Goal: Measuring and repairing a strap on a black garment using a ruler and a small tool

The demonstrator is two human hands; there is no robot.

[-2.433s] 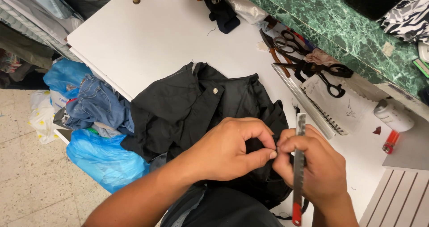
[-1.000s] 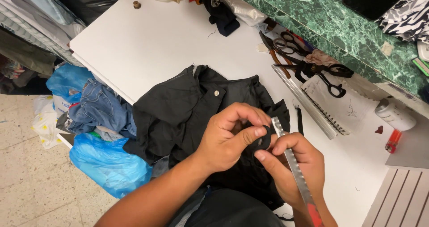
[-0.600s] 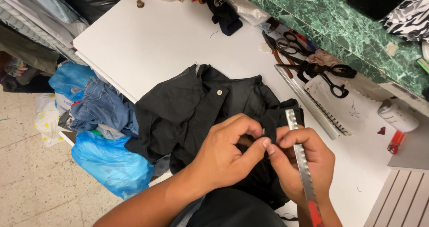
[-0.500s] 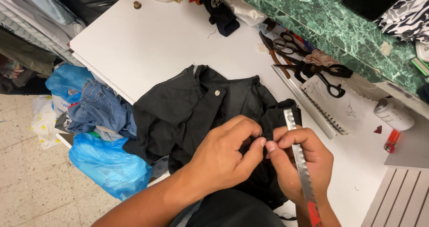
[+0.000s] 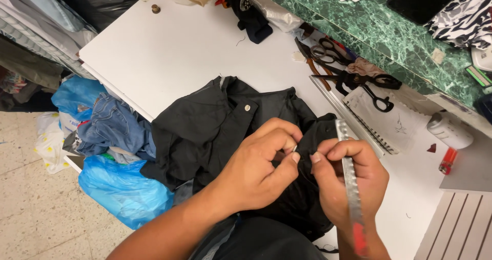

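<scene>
A black garment (image 5: 215,132) with a small metal snap lies bunched on the white table (image 5: 179,50) and hangs over its near edge. My left hand (image 5: 261,168) pinches a fold of the black fabric between thumb and fingers. My right hand (image 5: 343,180) meets it fingertip to fingertip on the same fold and also holds a long metal ruler (image 5: 351,183) with a red end, which runs along the palm toward me. Whatever small thing sits between the fingertips is hidden.
Several scissors (image 5: 348,73) and a spiral notebook (image 5: 389,129) lie at the far right by a green marble ledge (image 5: 369,29). A white bottle (image 5: 451,129) and a red marker (image 5: 447,161) sit beyond. Blue plastic bags (image 5: 118,188) and jeans (image 5: 113,129) are on the floor at left.
My two hands have closed together on the fabric fold. The ruler has swung from slanting across the garment to lying along my right palm.
</scene>
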